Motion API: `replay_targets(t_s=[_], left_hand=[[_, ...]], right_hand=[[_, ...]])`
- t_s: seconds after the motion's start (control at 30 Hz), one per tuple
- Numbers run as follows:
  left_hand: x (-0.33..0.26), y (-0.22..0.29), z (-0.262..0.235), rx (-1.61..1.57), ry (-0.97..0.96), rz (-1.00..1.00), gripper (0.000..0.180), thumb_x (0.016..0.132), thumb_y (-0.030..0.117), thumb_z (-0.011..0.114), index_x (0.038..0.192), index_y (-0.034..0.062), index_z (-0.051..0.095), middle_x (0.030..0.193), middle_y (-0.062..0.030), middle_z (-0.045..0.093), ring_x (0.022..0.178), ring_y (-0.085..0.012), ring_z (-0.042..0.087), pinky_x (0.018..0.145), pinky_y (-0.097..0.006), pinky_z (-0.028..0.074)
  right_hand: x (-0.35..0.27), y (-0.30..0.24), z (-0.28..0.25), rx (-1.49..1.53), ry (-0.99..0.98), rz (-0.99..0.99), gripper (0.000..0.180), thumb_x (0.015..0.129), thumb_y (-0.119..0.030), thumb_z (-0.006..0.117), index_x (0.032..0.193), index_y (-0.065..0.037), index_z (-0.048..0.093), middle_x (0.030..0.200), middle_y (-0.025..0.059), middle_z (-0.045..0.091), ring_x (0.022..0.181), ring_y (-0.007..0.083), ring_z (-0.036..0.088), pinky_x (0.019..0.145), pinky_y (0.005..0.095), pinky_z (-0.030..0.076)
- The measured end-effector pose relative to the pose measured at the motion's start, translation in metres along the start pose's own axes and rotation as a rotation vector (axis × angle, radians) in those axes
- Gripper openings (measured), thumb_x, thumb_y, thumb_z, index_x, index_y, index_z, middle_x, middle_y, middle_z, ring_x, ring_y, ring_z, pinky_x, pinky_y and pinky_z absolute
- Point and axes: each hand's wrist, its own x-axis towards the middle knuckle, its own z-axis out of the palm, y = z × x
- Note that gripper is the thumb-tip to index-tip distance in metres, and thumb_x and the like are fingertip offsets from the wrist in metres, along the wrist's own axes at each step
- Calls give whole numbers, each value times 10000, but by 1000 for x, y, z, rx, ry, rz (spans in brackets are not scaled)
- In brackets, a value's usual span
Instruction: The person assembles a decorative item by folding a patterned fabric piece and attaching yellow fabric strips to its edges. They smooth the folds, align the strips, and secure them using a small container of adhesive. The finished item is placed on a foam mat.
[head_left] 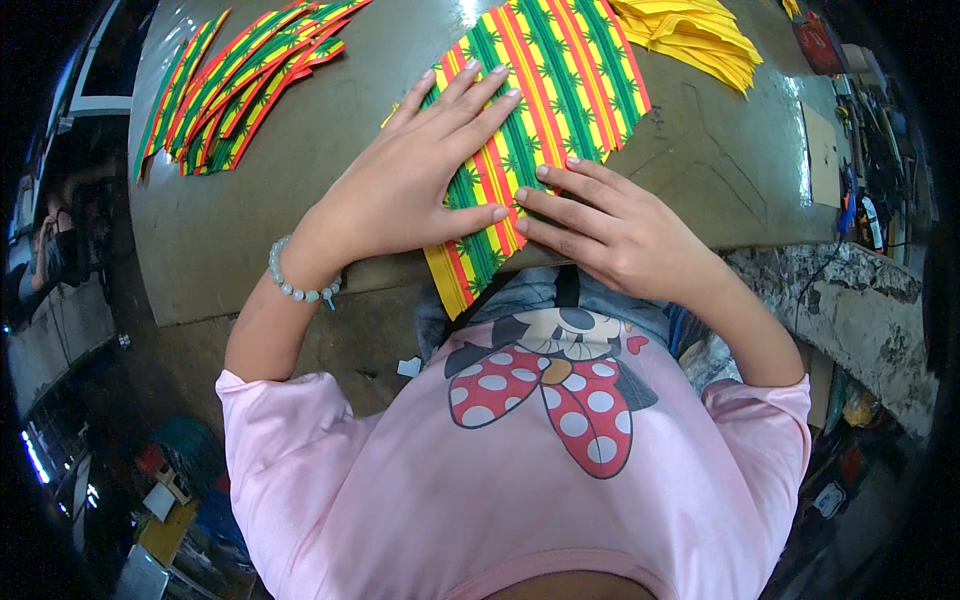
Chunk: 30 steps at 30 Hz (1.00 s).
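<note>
A striped fabric piece in green, yellow and red with dark leaf shapes lies on the table, one corner hanging over its front edge. My left hand rests flat on its left side, fingers spread and pointing away from me. From the right, my right hand lies on the lower part of the cloth, fingers stretched toward the left. Neither hand grips anything. A plain yellow layer shows along the hanging corner. Whether several layers lie under my palms is hidden.
Striped fabric strips lie overlapping at the far left of the table. A pile of yellow fabric pieces lies at the far right. Lines are drawn on the tabletop near my right hand. A rough grey ledge stands beyond my right arm.
</note>
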Motion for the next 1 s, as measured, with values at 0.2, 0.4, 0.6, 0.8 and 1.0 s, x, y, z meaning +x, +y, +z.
replay_targets(t_s=[0.2,0.4,0.6,0.8,1.0], left_hand=[[-2,0,0,-57,21,3,903,836,448,769,1542,51,371,1615,-186,334,1514,-374,270,1236,-517,226],[-1,-1,3,-51,25,23,886,844,465,764,1532,52,388,1613,-188,338,1501,-384,295,1229,-511,249],[1,-3,3,-136,57,33,877,810,401,798,1550,133,410,1637,-151,313,1496,-364,320,1221,-522,251],[-20,35,-10,45,166,-1,497,771,237,840,1203,78,653,1292,-132,611,1195,-329,606,1017,-464,489],[-55,80,16,-110,221,-208,436,752,141,846,1142,57,672,1251,-112,636,1191,-332,633,983,-422,548]], right_hand=[[6,-9,-7,-130,-47,-15,450,856,-169,612,1294,-77,649,1383,95,584,1341,316,519,1161,513,396],[9,-9,-14,-229,-107,-91,421,872,-203,589,1269,-83,663,1344,64,599,1341,307,509,1177,513,373],[4,-6,-12,-83,-32,-28,426,821,-147,648,1233,-42,682,1346,86,593,1305,315,537,1133,495,428],[1,-24,4,-147,62,24,392,833,-162,610,1180,-2,698,1290,109,609,1272,302,547,1123,426,438],[1,-20,3,-74,82,18,434,796,-153,687,1200,5,680,1295,123,613,1269,326,557,1083,432,477]])
